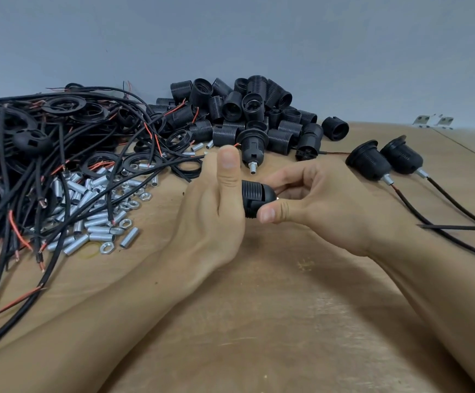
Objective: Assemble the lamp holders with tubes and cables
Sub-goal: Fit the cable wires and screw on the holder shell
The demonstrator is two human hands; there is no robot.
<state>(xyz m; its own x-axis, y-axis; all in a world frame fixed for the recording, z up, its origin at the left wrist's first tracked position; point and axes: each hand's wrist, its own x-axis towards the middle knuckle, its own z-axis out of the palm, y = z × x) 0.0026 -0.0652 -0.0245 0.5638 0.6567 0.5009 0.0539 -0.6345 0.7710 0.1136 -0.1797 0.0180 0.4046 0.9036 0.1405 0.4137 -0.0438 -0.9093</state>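
Both forearms reach in low over the wooden surface (259, 321), the left hand (213, 211) wrapped in a closed grip, thumb up, around a black lamp holder (254, 198) whose domed end the right hand (324, 205) pinches, below a grey wall (230, 38).

A wooden tabletop (273, 321), light brown with visible grain and pale scuffs, fills the lower field. A seam (466, 147) crosses its surface at 2 o'clock, running diagonally toward the right edge. Behind it rises a plain blue-grey wall (230, 38), occupying the field from 10 to 2 o'clock. Two small metal brackets (433, 121) sit side by side at the table's far edge against the wall, at 2 o'clock.
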